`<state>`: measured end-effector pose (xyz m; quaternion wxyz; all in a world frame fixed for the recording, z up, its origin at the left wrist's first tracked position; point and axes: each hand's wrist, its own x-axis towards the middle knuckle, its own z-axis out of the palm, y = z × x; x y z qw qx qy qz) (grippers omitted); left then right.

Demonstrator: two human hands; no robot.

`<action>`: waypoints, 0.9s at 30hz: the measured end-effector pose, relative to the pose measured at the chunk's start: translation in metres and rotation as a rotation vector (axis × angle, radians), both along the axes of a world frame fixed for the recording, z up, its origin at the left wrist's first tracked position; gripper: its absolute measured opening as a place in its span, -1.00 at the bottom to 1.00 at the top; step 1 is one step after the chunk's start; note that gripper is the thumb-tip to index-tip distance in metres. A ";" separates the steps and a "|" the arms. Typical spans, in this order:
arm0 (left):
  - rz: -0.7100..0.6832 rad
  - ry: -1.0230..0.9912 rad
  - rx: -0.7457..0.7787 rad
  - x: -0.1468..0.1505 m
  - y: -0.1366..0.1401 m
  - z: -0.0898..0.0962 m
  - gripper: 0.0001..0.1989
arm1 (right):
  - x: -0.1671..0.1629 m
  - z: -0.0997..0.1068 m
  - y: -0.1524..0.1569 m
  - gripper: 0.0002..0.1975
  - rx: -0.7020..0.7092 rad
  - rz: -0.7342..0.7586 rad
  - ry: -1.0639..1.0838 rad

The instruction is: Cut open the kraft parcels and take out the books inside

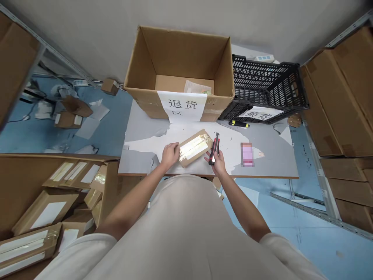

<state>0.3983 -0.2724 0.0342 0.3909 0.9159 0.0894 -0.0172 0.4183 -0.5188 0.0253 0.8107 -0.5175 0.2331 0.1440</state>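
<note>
A small cardboard parcel [195, 147] lies at a slant near the front edge of the table, with shiny tape and a white label across its top. My left hand [169, 156] grips its left end, thumb on the upper corner. In my right hand [218, 161] is a black and red utility knife [215, 149], held upright beside the parcel's right end. Whether a blade sticks out is too small to tell. Beyond the parcel, a black and yellow tool handle [239, 124] lies in front of the black crate.
An open cardboard box [142, 99] with a paper sign stands at the back of the table [136, 157], a black plastic crate [303, 102] to its right. A pink blurred item [247, 154] lies on the right. A big carton [109, 186] of parcels stands lower left; stacked boxes [338, 101] line the right.
</note>
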 end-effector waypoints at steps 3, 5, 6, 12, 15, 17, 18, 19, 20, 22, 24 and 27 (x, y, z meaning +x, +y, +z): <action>0.141 0.137 -0.268 -0.016 -0.002 -0.012 -0.61 | 0.025 -0.001 0.013 -0.62 -0.004 0.067 -0.099; 0.221 0.182 -0.420 -0.028 -0.010 -0.021 -0.58 | 0.033 -0.002 0.019 -0.64 -0.037 0.109 -0.139; 0.256 0.186 -0.469 -0.034 -0.014 -0.024 -0.56 | 0.034 -0.003 0.021 -0.65 -0.057 0.125 -0.148; 0.274 0.195 -0.488 -0.041 -0.021 -0.025 -0.53 | 0.014 -0.011 0.017 -0.63 -0.133 0.143 -0.121; 0.221 0.139 -0.353 -0.015 -0.011 -0.019 -0.50 | -0.007 -0.009 0.008 -0.58 -0.206 0.121 -0.081; 0.147 0.068 -0.234 0.015 -0.003 -0.013 -0.44 | -0.026 -0.007 0.003 -0.57 -0.247 0.096 -0.015; 0.099 0.033 -0.182 0.032 0.000 -0.011 -0.39 | -0.037 -0.006 0.001 -0.57 -0.245 0.088 0.034; 0.041 0.004 -0.139 0.050 0.004 -0.009 -0.36 | -0.047 -0.004 0.000 -0.57 -0.226 0.085 0.089; -0.022 -0.017 -0.097 0.067 0.006 -0.007 -0.33 | -0.056 -0.003 0.000 -0.57 -0.193 0.083 0.141; -0.136 -0.016 -0.058 0.094 0.009 -0.007 -0.35 | -0.071 -0.002 0.002 -0.58 -0.110 0.086 0.229; -0.191 0.046 -0.103 0.109 0.010 -0.010 -0.42 | -0.077 0.001 0.007 -0.60 -0.039 0.072 0.283; -0.133 0.112 -0.216 0.108 0.012 -0.014 -0.51 | -0.072 0.005 0.012 -0.61 0.005 0.008 0.280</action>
